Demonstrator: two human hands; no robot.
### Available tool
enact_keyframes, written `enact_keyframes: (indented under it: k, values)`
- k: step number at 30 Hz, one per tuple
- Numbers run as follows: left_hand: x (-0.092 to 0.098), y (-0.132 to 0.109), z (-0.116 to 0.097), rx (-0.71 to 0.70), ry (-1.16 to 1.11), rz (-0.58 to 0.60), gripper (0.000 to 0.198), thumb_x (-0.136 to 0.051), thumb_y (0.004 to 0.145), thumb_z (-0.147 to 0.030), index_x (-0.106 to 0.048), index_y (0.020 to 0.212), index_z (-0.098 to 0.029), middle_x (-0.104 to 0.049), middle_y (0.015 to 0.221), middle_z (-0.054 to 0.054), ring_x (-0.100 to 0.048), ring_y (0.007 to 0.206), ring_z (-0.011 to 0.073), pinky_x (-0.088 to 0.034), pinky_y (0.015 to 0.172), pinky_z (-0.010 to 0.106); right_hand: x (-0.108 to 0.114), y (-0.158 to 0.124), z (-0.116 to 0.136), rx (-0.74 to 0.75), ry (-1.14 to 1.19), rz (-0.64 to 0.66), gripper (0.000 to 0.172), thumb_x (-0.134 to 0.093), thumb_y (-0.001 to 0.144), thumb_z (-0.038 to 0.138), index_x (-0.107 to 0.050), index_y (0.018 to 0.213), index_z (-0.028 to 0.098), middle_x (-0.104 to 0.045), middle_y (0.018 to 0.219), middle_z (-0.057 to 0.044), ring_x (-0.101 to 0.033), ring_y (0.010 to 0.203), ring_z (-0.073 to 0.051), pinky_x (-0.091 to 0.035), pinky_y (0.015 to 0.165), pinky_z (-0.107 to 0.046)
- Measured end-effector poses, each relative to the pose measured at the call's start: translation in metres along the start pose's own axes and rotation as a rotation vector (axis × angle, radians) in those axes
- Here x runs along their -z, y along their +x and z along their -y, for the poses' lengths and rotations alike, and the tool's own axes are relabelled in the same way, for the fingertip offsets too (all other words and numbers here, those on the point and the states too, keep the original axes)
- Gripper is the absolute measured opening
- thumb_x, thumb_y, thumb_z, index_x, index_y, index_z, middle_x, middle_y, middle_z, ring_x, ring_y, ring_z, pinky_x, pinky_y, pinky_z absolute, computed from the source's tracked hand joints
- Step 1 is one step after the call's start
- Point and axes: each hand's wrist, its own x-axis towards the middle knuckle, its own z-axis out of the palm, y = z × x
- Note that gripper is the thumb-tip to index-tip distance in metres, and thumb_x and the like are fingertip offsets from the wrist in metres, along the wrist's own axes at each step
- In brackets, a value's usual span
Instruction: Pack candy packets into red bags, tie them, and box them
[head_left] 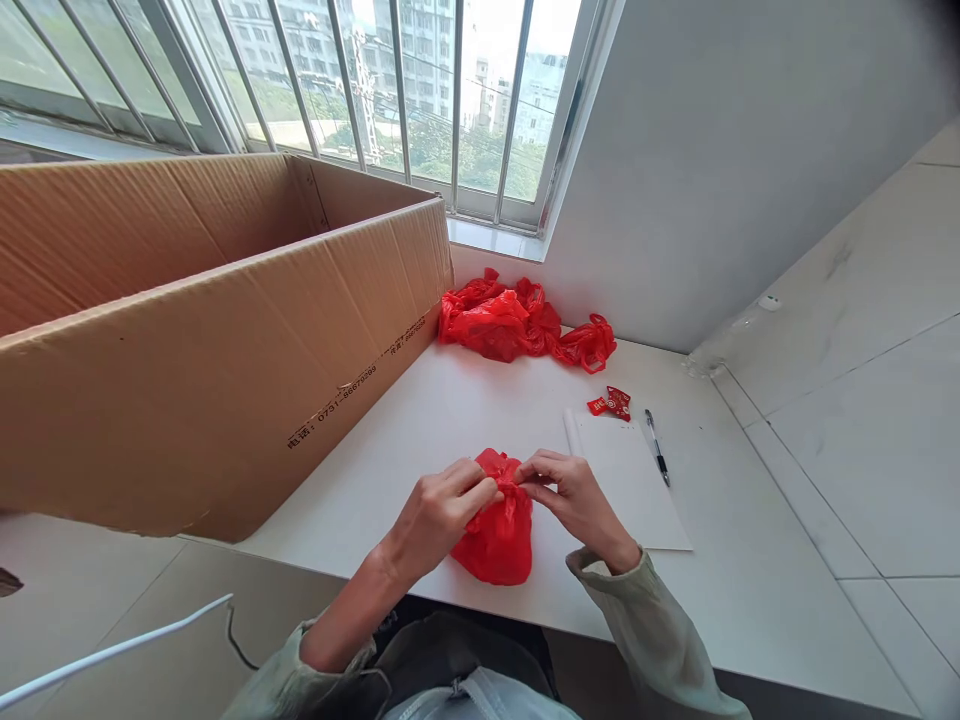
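A small filled red plastic bag [499, 540] rests on the white table [465, 410] right in front of me. My left hand [442, 515] and my right hand [570, 495] both pinch the bag's gathered top from either side, fingers closed on the plastic. The bag's lower part bulges between my wrists.
A big open cardboard box [225, 340] fills the table's left side. A pile of red plastic bags [517, 320] lies by the wall under the window. A small red packet [613, 402], a pen [658, 448] and a white sheet [637, 490] lie to my right.
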Motion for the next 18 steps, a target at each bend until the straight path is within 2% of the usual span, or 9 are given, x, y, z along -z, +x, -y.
enact_keyframes:
  k: [5, 7, 8, 10, 11, 12, 14, 16, 18]
  values:
    - [0.000, -0.021, 0.000, 0.155, -0.158, 0.045, 0.023, -0.045, 0.097, -0.016, -0.049, 0.075, -0.018, -0.049, 0.070, -0.001, -0.044, 0.061, 0.0112, -0.036, 0.055, 0.023, -0.001, -0.011, -0.005, 0.015, -0.246, -0.018, 0.016, -0.052, 0.092, 0.021, -0.064, 0.081, 0.021, -0.062, 0.080, -0.002, -0.057, 0.069, -0.014, -0.048, 0.064, -0.027]
    - [-0.001, -0.028, 0.000, 0.212, -0.204, 0.036, 0.020, -0.046, 0.097, -0.017, -0.049, 0.078, -0.019, -0.050, 0.071, -0.002, -0.045, 0.061, 0.0107, -0.037, 0.056, 0.022, 0.002, -0.013, 0.005, 0.025, -0.333, 0.010, 0.017, -0.047, 0.093, 0.016, -0.063, 0.091, 0.022, -0.064, 0.093, -0.004, -0.061, 0.080, -0.016, -0.050, 0.072, -0.029]
    - [-0.001, -0.030, 0.000, 0.238, -0.218, 0.025, 0.019, -0.046, 0.097, -0.018, -0.048, 0.078, -0.019, -0.050, 0.071, -0.002, -0.045, 0.060, 0.0105, -0.038, 0.055, 0.021, 0.004, -0.014, 0.012, 0.044, -0.365, 0.051, 0.021, -0.047, 0.091, 0.014, -0.062, 0.103, 0.024, -0.063, 0.107, -0.006, -0.061, 0.092, -0.018, -0.051, 0.079, -0.032]
    - [0.005, -0.029, -0.002, 0.271, -0.233, 0.013, 0.020, -0.047, 0.097, -0.019, -0.048, 0.078, -0.019, -0.051, 0.070, -0.002, -0.046, 0.059, 0.0104, -0.038, 0.054, 0.021, 0.006, -0.012, 0.027, 0.103, -0.421, 0.183, 0.048, -0.053, 0.085, 0.011, -0.049, 0.130, 0.027, -0.050, 0.136, -0.008, -0.052, 0.119, -0.022, -0.048, 0.096, -0.037]
    - [0.011, -0.026, -0.003, 0.277, -0.236, 0.019, 0.020, -0.046, 0.097, -0.019, -0.048, 0.077, -0.019, -0.051, 0.070, -0.002, -0.047, 0.059, 0.0105, -0.039, 0.054, 0.021, 0.005, -0.010, 0.033, 0.137, -0.458, 0.250, 0.063, -0.056, 0.081, 0.009, -0.040, 0.138, 0.028, -0.041, 0.145, -0.009, -0.045, 0.127, -0.024, -0.044, 0.101, -0.039]
    - [0.018, -0.022, -0.005, 0.275, -0.233, 0.036, 0.019, -0.046, 0.097, -0.019, -0.049, 0.078, -0.019, -0.053, 0.071, -0.001, -0.049, 0.060, 0.0108, -0.041, 0.054, 0.021, 0.002, -0.007, 0.037, 0.168, -0.503, 0.308, 0.070, -0.058, 0.078, 0.007, -0.037, 0.140, 0.029, -0.038, 0.147, -0.008, -0.042, 0.129, -0.025, -0.043, 0.103, -0.040]
    - [0.040, -0.016, -0.010, 0.229, -0.201, 0.088, 0.017, -0.044, 0.097, -0.017, -0.054, 0.083, -0.019, -0.057, 0.076, 0.000, -0.055, 0.064, 0.0122, -0.045, 0.055, 0.021, -0.008, 0.002, 0.041, 0.200, -0.606, 0.383, 0.055, -0.054, 0.077, 0.003, -0.051, 0.125, 0.028, -0.052, 0.134, -0.006, -0.050, 0.116, -0.023, -0.046, 0.095, -0.038]
    - [0.068, -0.018, -0.015, 0.133, -0.111, 0.096, 0.014, -0.045, 0.096, -0.015, -0.058, 0.092, -0.018, -0.063, 0.082, 0.002, -0.060, 0.071, 0.0146, -0.050, 0.059, 0.023, -0.021, 0.012, 0.040, 0.197, -0.689, 0.437, 0.036, -0.047, 0.077, -0.001, -0.058, 0.099, 0.025, -0.064, 0.106, -0.002, -0.056, 0.094, -0.019, -0.048, 0.080, -0.032]
    - [0.102, -0.033, -0.017, 0.065, 0.051, -0.047, 0.011, -0.051, 0.093, -0.014, -0.061, 0.097, -0.018, -0.067, 0.088, 0.003, -0.064, 0.081, 0.0176, -0.054, 0.073, 0.028, -0.028, 0.023, 0.041, 0.183, -0.741, 0.481, 0.029, -0.046, 0.074, -0.002, -0.054, 0.086, 0.023, -0.064, 0.087, 0.000, -0.057, 0.081, -0.018, -0.046, 0.068, -0.028]
